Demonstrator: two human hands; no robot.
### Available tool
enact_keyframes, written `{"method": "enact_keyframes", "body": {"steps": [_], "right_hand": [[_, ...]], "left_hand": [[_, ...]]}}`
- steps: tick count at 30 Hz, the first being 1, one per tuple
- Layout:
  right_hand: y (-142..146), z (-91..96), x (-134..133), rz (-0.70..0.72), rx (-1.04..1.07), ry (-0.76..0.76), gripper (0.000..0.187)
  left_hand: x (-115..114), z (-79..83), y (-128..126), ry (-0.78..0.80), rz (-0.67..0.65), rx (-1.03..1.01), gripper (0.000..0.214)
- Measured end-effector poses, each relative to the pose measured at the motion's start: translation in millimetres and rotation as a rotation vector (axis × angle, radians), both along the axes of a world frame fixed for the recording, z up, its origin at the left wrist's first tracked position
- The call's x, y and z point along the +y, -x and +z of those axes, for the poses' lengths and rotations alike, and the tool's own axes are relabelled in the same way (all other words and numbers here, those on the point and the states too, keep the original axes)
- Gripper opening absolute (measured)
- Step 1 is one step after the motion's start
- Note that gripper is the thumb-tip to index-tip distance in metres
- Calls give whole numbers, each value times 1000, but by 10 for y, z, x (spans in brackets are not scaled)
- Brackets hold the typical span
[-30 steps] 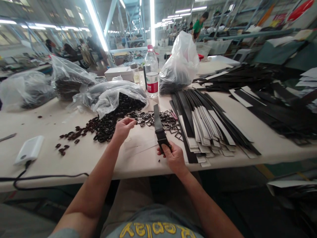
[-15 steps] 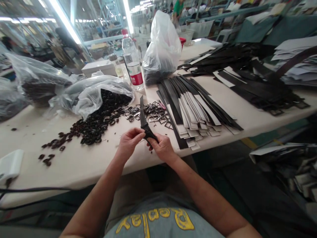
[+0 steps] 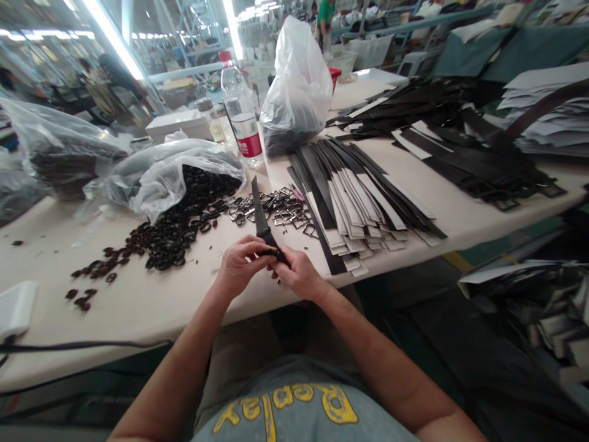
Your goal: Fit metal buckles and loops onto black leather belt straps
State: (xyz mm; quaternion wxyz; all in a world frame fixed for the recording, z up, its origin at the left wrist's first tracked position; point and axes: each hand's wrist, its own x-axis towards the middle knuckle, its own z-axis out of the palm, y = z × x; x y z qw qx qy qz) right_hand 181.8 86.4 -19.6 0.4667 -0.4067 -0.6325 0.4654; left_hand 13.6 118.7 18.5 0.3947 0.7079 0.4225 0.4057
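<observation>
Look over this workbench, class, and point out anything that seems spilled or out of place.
Dark oval rings have spread from the open plastic bag across the table, with strays lying loose, unlike the neatly stacked straps.

Our left hand (image 3: 243, 267) and right hand (image 3: 299, 275) pinch a black belt strap (image 3: 260, 215) together near its lower end, its tip pointing up and away from us. Just beyond it on the table (image 3: 138, 307) lie scattered metal buckles (image 3: 276, 209) and a spill of dark oval loops (image 3: 170, 236) from a plastic bag (image 3: 170, 178), with a fanned stack of black strips (image 3: 359, 202) backed in white to the right.
</observation>
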Motion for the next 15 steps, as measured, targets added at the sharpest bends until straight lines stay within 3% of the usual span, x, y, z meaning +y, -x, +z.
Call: {"method": "enact_keyframes", "body": {"steps": [3,8,15], "right_hand": [[-37,54,-16,6,-18,-4,12],[-30,33,-8,-39,132,-13,24],[9,1,-27,-108,262,46,36]], "left_hand": [[-50,16,-10,-54,18,92,11],[-118,42,-18,-113,-37,127,21],[-185,-148,-114,197,129,-325,28]]}}
